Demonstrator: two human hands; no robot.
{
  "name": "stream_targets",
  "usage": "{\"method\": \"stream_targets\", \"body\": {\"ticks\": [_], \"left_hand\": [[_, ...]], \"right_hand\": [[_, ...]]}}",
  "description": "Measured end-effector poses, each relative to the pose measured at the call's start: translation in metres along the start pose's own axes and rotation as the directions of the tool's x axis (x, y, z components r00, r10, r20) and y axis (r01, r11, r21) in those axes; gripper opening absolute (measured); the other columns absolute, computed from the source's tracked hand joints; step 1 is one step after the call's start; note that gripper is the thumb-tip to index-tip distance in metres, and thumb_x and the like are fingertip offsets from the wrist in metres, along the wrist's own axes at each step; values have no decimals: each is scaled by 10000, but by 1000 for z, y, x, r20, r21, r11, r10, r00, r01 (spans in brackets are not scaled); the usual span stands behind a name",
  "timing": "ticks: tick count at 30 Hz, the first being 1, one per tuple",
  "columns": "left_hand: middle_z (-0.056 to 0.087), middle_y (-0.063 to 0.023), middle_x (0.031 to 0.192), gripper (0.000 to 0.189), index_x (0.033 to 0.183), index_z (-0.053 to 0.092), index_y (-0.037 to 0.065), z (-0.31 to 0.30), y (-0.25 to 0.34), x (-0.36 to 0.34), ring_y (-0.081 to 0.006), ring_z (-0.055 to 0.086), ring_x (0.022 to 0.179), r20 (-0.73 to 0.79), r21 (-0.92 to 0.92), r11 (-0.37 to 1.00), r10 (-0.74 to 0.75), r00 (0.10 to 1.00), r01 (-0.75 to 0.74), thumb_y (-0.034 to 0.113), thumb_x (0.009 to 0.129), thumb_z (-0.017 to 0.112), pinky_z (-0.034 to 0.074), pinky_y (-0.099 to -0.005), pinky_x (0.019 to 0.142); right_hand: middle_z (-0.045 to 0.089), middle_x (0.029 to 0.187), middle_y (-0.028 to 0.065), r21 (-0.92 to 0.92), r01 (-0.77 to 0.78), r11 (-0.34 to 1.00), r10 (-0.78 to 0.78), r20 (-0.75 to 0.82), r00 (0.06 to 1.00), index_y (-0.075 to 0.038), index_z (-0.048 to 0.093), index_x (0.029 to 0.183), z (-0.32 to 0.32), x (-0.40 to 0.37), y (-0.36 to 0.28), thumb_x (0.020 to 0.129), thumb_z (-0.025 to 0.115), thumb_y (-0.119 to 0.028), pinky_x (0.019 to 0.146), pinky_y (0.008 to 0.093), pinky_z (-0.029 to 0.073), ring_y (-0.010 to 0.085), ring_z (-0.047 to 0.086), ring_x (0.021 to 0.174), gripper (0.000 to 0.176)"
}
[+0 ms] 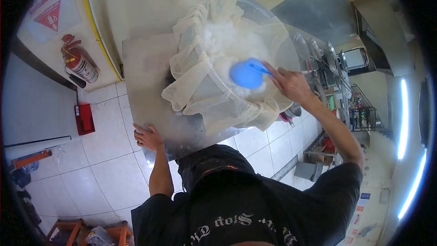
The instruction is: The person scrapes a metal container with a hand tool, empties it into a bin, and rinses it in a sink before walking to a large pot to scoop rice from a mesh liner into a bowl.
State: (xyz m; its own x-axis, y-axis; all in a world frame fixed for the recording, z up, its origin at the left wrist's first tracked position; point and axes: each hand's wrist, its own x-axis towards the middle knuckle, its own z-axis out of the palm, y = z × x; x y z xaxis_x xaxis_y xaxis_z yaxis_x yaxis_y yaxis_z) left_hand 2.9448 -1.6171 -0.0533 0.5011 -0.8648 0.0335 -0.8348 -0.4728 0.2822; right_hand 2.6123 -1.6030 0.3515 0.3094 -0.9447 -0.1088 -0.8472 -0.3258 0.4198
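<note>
My right hand (290, 84) grips the handle of a blue plastic scoop (246, 74), held over a white, steaming mass (232, 41) that looks like cooked rice. Under the white mass lies a cream mesh cloth (193, 79), draped over the rim of a large round metal vessel (257, 5). The cloth's loose edges hang down toward me. At the left front edge of a steel table (148, 59), my left hand (148, 137) rests with fingers spread, holding nothing. Steam blurs part of the white mass and the scoop's lower edge.
On the left wall hangs a red fire extinguisher (79, 60), near a yellow pipe (94, 23). A red tray (84, 119) sits on the tiled floor. Pots and lids (332, 57) line the right side, with a wire rack (364, 109) beyond. Orange stools (86, 233) stand at lower left.
</note>
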Motion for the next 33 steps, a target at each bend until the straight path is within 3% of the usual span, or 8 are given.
{"method": "stream_targets", "body": {"ticks": [9,13,15,20,22,25,27,33], "left_hand": [[424,-155,1162,585,1341,242,146,2,1,-3,-277,402,1071,25,-17,1000,-25,999,25,368,820,389,324,-433,846],[433,-176,1153,570,1331,258,135,2,1,-5,-291,405,1068,-66,-17,999,44,997,-45,350,821,395,331,-439,837],[440,-177,1141,569,1326,265,128,-3,7,-5,-291,410,1059,-27,-13,1000,13,1000,-14,345,818,405,327,-436,838],[447,-171,1121,580,1328,261,118,0,9,-11,-285,415,1045,-43,-1,1000,30,999,-30,367,821,391,324,-416,841],[447,-164,1117,581,1332,252,119,3,8,-13,-279,423,1029,-79,53,998,44,996,-39,376,826,376,329,-399,838],[444,-161,1117,585,1337,246,121,8,4,-13,-277,428,1016,-44,42,998,45,998,-43,372,825,376,331,-395,837],[443,-159,1108,586,1337,250,118,1,9,-14,-276,431,1009,21,16,1000,8,1000,-8,374,824,372,333,-394,834],[455,-155,1067,563,1317,290,109,2,14,-12,-277,437,982,-20,86,996,1,1000,0,370,823,367,332,-400,831]], "right_hand": [[548,647,110,-178,15,984,-16,-3,1000,-161,350,1286,-1,104,57,821,453,-125,486,369,455,253,575,609,478],[546,628,109,70,203,977,-189,-169,967,-178,382,1268,-7,51,74,828,431,-113,486,372,461,261,571,594,447],[550,631,115,-185,16,983,50,347,937,-196,372,1275,16,25,72,829,416,-103,489,377,466,272,573,594,458],[536,633,147,51,-284,957,287,-62,956,-211,369,1271,149,64,81,846,413,-175,527,424,453,325,552,582,429],[567,684,129,-23,-183,983,171,-252,952,-157,493,1145,165,91,108,827,407,-113,500,384,482,288,575,557,333],[593,756,135,316,-333,888,336,48,941,-124,576,990,154,82,168,817,434,-150,549,379,498,285,594,624,226],[606,816,138,-166,-78,983,94,88,992,-85,604,885,111,57,175,798,463,-169,578,375,507,281,610,678,186],[610,695,137,-149,-196,969,202,25,979,-25,589,780,176,62,192,747,516,-167,599,386,481,299,611,682,164]]}}
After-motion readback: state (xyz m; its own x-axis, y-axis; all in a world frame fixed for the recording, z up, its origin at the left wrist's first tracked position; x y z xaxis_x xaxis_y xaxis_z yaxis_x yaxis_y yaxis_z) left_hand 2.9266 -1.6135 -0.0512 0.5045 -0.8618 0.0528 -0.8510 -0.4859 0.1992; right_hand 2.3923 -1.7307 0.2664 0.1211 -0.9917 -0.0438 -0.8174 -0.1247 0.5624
